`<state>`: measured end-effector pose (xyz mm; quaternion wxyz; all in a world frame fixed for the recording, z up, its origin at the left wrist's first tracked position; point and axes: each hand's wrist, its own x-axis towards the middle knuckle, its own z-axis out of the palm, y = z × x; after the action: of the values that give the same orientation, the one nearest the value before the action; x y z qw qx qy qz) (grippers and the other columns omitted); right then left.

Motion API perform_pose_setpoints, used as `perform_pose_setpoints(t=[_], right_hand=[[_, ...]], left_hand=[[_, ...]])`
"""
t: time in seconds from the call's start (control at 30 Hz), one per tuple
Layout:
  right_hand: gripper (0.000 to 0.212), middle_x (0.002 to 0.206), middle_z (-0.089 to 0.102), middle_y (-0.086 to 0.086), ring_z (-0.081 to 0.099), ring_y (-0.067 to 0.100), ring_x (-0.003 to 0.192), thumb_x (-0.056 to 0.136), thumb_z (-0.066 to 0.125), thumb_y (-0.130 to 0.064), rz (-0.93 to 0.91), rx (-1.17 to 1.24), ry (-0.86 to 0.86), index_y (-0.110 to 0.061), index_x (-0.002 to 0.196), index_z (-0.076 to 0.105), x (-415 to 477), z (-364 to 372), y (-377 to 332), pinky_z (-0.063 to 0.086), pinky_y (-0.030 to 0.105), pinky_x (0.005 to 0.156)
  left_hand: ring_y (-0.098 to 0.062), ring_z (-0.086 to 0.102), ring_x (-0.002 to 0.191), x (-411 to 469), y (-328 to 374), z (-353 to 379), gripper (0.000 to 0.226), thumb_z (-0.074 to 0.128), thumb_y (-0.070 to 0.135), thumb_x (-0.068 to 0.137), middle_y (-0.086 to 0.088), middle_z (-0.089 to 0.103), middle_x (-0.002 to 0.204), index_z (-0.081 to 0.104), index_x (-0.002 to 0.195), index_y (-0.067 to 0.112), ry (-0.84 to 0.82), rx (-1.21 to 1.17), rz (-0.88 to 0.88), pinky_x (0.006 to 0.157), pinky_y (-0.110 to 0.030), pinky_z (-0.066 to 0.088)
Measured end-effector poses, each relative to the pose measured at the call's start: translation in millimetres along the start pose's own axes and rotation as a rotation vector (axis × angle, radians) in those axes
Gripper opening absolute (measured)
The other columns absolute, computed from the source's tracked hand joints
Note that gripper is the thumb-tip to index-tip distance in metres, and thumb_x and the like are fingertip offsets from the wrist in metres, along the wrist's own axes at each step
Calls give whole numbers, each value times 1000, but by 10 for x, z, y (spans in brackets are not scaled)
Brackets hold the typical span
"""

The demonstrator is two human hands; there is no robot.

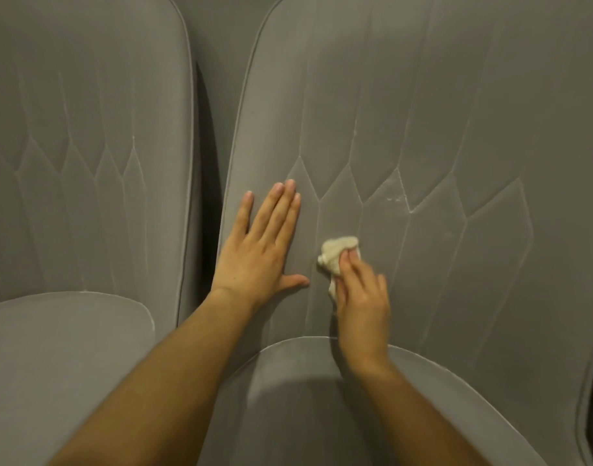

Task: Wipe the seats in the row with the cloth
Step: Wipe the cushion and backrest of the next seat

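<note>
Right hand [362, 297] with fingers curled around a bunched cream cloth [337, 255], pressing it to the gray seat back [423, 112], left hand [261, 243] flat and spread just beside it, seat cushion [322, 398] below, second gray seat [79, 129] at left
</note>
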<state>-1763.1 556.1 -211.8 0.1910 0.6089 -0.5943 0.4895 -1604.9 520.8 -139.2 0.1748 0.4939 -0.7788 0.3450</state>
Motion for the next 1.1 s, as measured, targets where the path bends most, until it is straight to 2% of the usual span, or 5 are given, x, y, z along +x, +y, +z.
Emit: perform_pose_setpoints(t=[0.37,0.57,0.73,0.93,1.1], right_hand=[[36,120,62,15,61,32,97,89,50,-15,-113,77,279,1,120,61,826,-419,-90,37,24,87],[51,125,59,13,61,33,91,76,69,1,-133,-53,96,-4,125,58,112,-31,110,52,41,80],[68,119,64,9,64,29,76,56,84,10,-62,8,-92,-4,119,62,-399,14,226,56,32,68],[44,130,54,0,61,24,95,83,66,-3,-94,125,117,-7,127,56,214,-339,73,29,5,92],[67,129,58,4,57,24,66,65,79,9,-122,-18,-9,-9,127,59,52,-93,181,45,22,65]], left_hand=[[-29,-27,142,-127,75,90,123,40,81,74,-15,-30,153,-25,146,6,47,29,-3,112,-49,-23],[-29,-29,142,-132,81,144,120,38,80,76,-16,-28,154,-20,148,4,78,96,12,114,-50,-20],[-30,-27,143,-165,112,157,117,32,80,77,-17,-27,154,-21,148,4,76,111,24,113,-49,-21],[-29,-18,145,-177,110,186,120,39,80,75,-16,-21,156,-18,149,4,108,97,23,114,-48,-19],[-29,-12,147,-165,116,151,119,41,79,74,-16,-18,158,-10,151,4,103,70,37,116,-47,-16]])
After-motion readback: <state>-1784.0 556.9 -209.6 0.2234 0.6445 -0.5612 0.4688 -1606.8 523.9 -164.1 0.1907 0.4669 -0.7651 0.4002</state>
